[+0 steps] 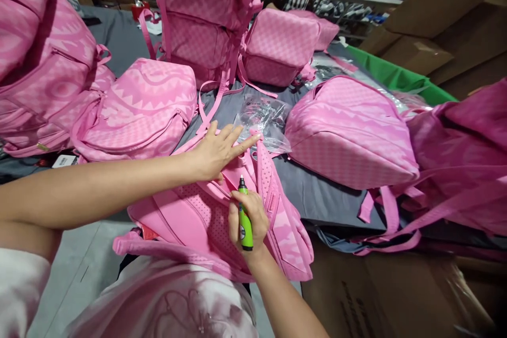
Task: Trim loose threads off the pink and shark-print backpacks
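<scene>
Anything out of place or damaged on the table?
Nothing looks spilled or damaged. Only a crumpled clear plastic bag lies loose among the pink backpacks, just beyond the left hand. The right hand holds a green marker over the nearest backpack.

One view only: head-worn camera, above the pink backpack (198, 216) at the table's near edge, facing forward and down. Very near: left hand (216, 150) and right hand (258, 219), gripping a green marker (245, 227), sit mid-frame on it. Beyond it, grey table (317, 195) and more pink bags (348, 132). Cardboard boxes (435, 37) far right of it.
</scene>
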